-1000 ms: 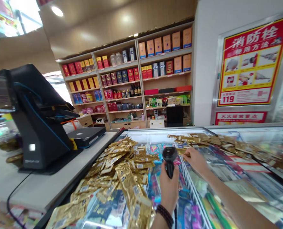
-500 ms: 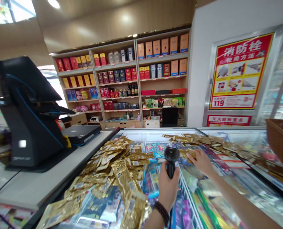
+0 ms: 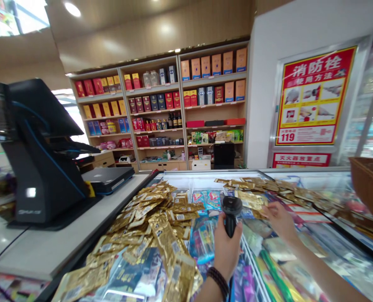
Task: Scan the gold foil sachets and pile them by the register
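Wearing a dark beaded bracelet, my left hand (image 3: 226, 248) is wrapped round the handle of a black handheld scanner (image 3: 231, 212), upright over the freezer's middle. Just right of the scanner, my right hand (image 3: 279, 218) pinches the right end of a gold packet (image 3: 251, 200). A big heap of gold packets (image 3: 155, 205) spreads over the left side of the freezer, left of the scanner. More gold packets (image 3: 287, 188) lie in a row on the glass at the back right. Blue packages (image 3: 202, 241) sit in a white wire basket beneath my left hand.
A black checkout terminal (image 3: 44, 159) and a flat black device (image 3: 109, 178) stand on the white counter (image 3: 25, 251) at left. A brown wicker basket (image 3: 370, 188) is at the right edge. Behind the freezer rise shelves (image 3: 155, 110) of boxes and bottles.
My left hand and the scanner have shifted slightly right. My right hand has also moved right, and the gold packet in its fingers now shows more of its face.
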`<state>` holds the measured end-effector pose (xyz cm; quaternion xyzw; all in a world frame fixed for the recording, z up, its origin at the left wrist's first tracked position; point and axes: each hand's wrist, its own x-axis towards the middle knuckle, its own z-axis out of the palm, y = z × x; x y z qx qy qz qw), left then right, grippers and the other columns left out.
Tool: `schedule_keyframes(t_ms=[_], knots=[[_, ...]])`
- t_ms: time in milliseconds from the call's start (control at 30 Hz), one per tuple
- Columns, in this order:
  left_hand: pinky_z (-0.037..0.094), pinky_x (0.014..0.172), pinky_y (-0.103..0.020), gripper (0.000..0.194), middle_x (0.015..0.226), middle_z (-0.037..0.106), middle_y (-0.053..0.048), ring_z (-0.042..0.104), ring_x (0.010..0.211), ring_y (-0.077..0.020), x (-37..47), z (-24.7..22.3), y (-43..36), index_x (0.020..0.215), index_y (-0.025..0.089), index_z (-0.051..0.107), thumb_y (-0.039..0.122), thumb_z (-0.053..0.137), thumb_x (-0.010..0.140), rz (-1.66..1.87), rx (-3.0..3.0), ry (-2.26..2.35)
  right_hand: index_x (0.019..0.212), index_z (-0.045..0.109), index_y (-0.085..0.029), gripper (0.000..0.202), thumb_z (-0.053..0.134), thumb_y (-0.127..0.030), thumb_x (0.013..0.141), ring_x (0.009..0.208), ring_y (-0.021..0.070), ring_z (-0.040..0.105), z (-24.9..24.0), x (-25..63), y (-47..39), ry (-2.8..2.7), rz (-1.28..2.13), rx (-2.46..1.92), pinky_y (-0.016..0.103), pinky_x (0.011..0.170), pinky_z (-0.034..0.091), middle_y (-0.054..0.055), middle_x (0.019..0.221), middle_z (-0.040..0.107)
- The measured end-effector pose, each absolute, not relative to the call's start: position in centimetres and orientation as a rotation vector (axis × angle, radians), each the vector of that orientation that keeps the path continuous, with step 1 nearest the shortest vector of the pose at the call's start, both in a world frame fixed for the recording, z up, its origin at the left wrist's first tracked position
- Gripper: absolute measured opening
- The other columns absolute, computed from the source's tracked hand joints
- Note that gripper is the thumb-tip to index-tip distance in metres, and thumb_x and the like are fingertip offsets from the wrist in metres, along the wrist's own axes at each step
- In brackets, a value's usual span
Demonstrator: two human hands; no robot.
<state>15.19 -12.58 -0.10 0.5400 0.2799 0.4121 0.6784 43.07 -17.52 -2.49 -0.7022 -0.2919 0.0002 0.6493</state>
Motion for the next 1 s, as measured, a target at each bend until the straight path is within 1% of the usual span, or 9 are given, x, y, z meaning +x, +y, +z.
schedule_keyframes(t_ms=[100, 167, 333, 400, 567, 767, 867, 1000], knots=[[0.050, 0.050, -0.027, 0.071, 0.071, 0.054, 0.008, 0.056, 0.058, -0.0183, 15.4, -0.3, -12.8, 0.130, 0.026, 0.077, 0.077, 0.103, 0.088, 0.899, 1.269, 0.587, 0.094, 0.062, -0.037, 0.059, 0.092, -0.077, 0.061, 0.076, 0.0454, 0.092, -3.0, 42.3, -18.3, -0.577, 0.109, -1.473, 0.063, 0.081, 0.077, 0.004, 0.073, 0.088], [0.049, 0.050, -0.028, 0.072, 0.071, 0.054, 0.008, 0.056, 0.056, -0.0180, 15.4, -0.1, -13.1, 0.126, 0.027, 0.077, 0.079, 0.104, 0.085, 0.884, 1.279, 0.601, 0.097, 0.061, -0.038, 0.063, 0.095, -0.075, 0.058, 0.074, 0.0447, 0.092, -2.9, 41.9, -18.6, -0.533, 0.144, -1.420, 0.065, 0.084, 0.079, 0.001, 0.072, 0.086], [0.047, 0.049, -0.028, 0.080, 0.070, 0.055, 0.010, 0.050, 0.048, -0.0137, 15.3, 0.5, -13.5, 0.120, 0.027, 0.073, 0.090, 0.102, 0.079, 0.852, 1.255, 0.552, 0.099, 0.057, -0.039, 0.069, 0.098, -0.077, 0.059, 0.079, 0.0439, 0.093, -2.5, 41.6, -18.8, -0.479, 0.167, -1.351, 0.067, 0.095, 0.080, 0.000, 0.071, 0.085], [0.047, 0.049, -0.028, 0.082, 0.069, 0.055, 0.011, 0.049, 0.047, -0.0129, 15.2, 0.7, -13.6, 0.119, 0.027, 0.073, 0.091, 0.102, 0.078, 0.837, 1.253, 0.542, 0.100, 0.058, -0.039, 0.070, 0.100, -0.076, 0.059, 0.081, 0.0434, 0.094, -2.4, 41.6, -18.9, -0.479, 0.180, -1.331, 0.068, 0.098, 0.080, 0.000, 0.072, 0.086], [0.048, 0.050, -0.027, 0.079, 0.068, 0.055, 0.011, 0.051, 0.047, -0.0134, 14.8, 1.1, -13.7, 0.115, 0.027, 0.071, 0.089, 0.104, 0.077, 0.798, 1.267, 0.537, 0.100, 0.061, -0.037, 0.066, 0.103, -0.070, 0.061, 0.086, 0.0421, 0.095, -2.0, 41.4, -19.4, -0.483, 0.207, -1.300, 0.067, 0.101, 0.080, 0.003, 0.083, 0.091], [0.049, 0.051, -0.027, 0.070, 0.072, 0.058, 0.009, 0.053, 0.049, -0.0134, 14.6, 0.4, -13.6, 0.119, 0.028, 0.072, 0.082, 0.103, 0.087, 0.778, 1.295, 0.515, 0.100, 0.063, -0.037, 0.058, 0.104, -0.060, 0.066, 0.093, 0.0422, 0.096, -1.7, 41.2, -19.4, -0.444, 0.242, -1.278, 0.065, 0.103, 0.081, 0.004, 0.086, 0.093], [0.049, 0.052, -0.028, 0.069, 0.073, 0.059, 0.008, 0.054, 0.050, -0.0140, 14.6, -0.1, -13.5, 0.120, 0.027, 0.072, 0.080, 0.102, 0.089, 0.774, 1.315, 0.507, 0.099, 0.062, -0.037, 0.058, 0.104, -0.059, 0.066, 0.090, 0.0416, 0.096, -1.7, 41.1, -19.4, -0.430, 0.241, -1.272, 0.063, 0.100, 0.082, 0.003, 0.084, 0.093], [0.048, 0.052, -0.027, 0.070, 0.072, 0.056, 0.010, 0.052, 0.049, -0.0134, 14.6, -0.4, -13.2, 0.121, 0.026, 0.070, 0.082, 0.099, 0.091, 0.770, 1.332, 0.480, 0.096, 0.063, -0.037, 0.056, 0.105, -0.057, 0.063, 0.086, 0.0400, 0.096, -1.4, 40.9, -19.4, -0.422, 0.229, -1.250, 0.063, 0.098, 0.083, 0.002, 0.081, 0.093]])
